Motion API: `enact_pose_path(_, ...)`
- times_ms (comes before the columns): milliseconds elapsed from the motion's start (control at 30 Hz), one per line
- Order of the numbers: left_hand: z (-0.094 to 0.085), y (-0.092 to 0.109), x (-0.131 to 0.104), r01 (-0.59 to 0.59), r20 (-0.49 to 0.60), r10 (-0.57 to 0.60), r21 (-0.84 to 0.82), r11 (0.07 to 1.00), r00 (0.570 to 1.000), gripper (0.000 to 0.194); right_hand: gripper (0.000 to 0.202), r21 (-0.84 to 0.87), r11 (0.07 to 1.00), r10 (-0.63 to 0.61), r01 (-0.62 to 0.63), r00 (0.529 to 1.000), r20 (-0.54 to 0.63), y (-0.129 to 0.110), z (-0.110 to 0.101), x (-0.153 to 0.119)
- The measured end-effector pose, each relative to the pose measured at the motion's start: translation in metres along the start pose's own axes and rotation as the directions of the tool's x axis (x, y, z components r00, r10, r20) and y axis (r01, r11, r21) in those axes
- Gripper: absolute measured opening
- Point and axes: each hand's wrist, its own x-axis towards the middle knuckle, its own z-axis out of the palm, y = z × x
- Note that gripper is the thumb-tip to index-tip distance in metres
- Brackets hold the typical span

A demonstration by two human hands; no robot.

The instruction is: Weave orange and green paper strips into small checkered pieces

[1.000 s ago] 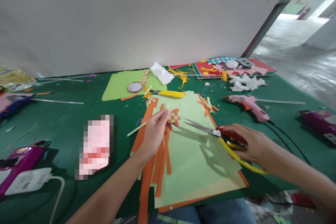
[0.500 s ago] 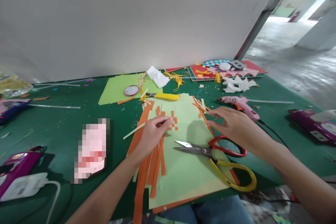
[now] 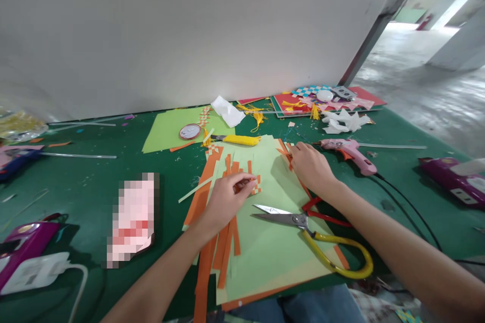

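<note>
My left hand [image 3: 233, 194] pinches a small woven checkered paper piece [image 3: 257, 185] in orange and pale green, just above the green sheets. My right hand [image 3: 310, 164] is lowered onto thin paper strips [image 3: 284, 150] at the upper right of the sheets. Its fingers are curled, and the tips are partly hidden. Under both hands lies a stack of pale green paper [image 3: 261, 257]. Long orange strips [image 3: 225, 242] run beside and below my left hand. Scissors [image 3: 299, 220] with red and yellow handles lie partly open on the stack, the red handle partly behind my right forearm.
A yellow utility knife [image 3: 242, 140] lies beyond the stack. To the right are a pink glue gun [image 3: 352, 154] and a purple one [image 3: 454, 179]; another purple tool [image 3: 30, 242] is at left. A blurred pink object [image 3: 132, 219] lies left of the strips. Behind stands a grey wall [image 3: 170, 35].
My right hand has moved left and slightly up, from above the sheet's edge down onto the strips, its fingers closing. My left hand has shifted slightly right with the woven piece.
</note>
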Motion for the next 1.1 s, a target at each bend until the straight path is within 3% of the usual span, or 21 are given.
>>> enact_pose_path(167,-0.001,0.001,0.000,-0.065,-0.097,0.077,0.128,0.990,0.992,0.021,0.022,0.186,0.983,0.006,0.007,0.997,-0.072,0.010,0.000,0.005)
enact_pose_path(300,-0.002,0.001,0.000,-0.094,-0.191,0.106,0.068,0.993,0.976,0.023,0.014,0.372,0.928,0.017,0.033,0.991,-0.129,0.016,-0.009,0.004)
enact_pose_path(367,-0.001,0.002,-0.001,-0.082,-0.175,0.069,-0.072,0.994,0.982,0.024,0.009,0.563,0.825,0.039,0.042,0.990,-0.132,0.012,-0.017,0.001)
enact_pose_path(433,0.000,0.005,-0.001,-0.030,-0.121,-0.005,-0.284,0.959,0.993,0.028,0.007,0.765,0.642,0.029,0.054,0.995,-0.095,-0.001,-0.027,-0.004)
enact_pose_path(500,0.001,0.008,0.000,0.068,-0.008,-0.086,-0.544,0.836,0.996,0.037,0.011,0.848,0.518,-0.096,0.116,0.992,-0.078,-0.020,-0.036,-0.010)
enact_pose_path(567,0.001,0.008,0.000,0.216,0.150,-0.158,-0.739,0.638,0.976,0.042,0.019,0.832,0.482,-0.235,0.275,0.955,-0.179,-0.043,-0.042,-0.016)
enact_pose_path(633,0.000,0.007,0.000,0.346,0.275,-0.215,-0.804,0.484,0.937,0.036,0.023,0.751,0.479,-0.355,0.455,0.883,-0.308,-0.061,-0.043,-0.019)
enact_pose_path(700,-0.002,0.004,0.001,0.395,0.312,-0.253,-0.808,0.436,0.916,0.020,0.025,0.694,0.476,-0.437,0.541,0.830,-0.347,-0.067,-0.040,-0.018)
enact_pose_path(800,-0.007,0.000,0.004,0.428,0.323,-0.303,-0.806,0.408,0.897,0.016,0.021,0.680,0.576,-0.323,0.454,0.891,-0.321,-0.050,-0.034,-0.008)
enact_pose_path(900,-0.010,-0.002,0.006,0.402,0.278,-0.349,-0.842,0.360,0.895,0.018,0.017,0.480,0.851,-0.097,0.213,0.962,-0.256,-0.019,-0.026,0.000)
enact_pose_path(967,-0.010,-0.003,0.007,0.388,0.274,-0.349,-0.864,0.321,0.896,0.018,0.024,0.229,0.962,-0.127,0.149,0.986,-0.110,-0.005,-0.020,0.000)
enact_pose_path(1033,-0.009,-0.004,0.008,0.380,0.276,-0.334,-0.874,0.304,0.901,0.018,0.024,0.072,0.984,-0.163,0.163,0.987,-0.002,0.001,-0.014,-0.002)
enact_pose_path(1100,-0.008,-0.004,0.008,0.374,0.274,-0.323,-0.875,0.307,0.906,0.016,0.022,-0.006,0.987,-0.163,0.163,0.986,0.033,-0.001,-0.010,-0.005)
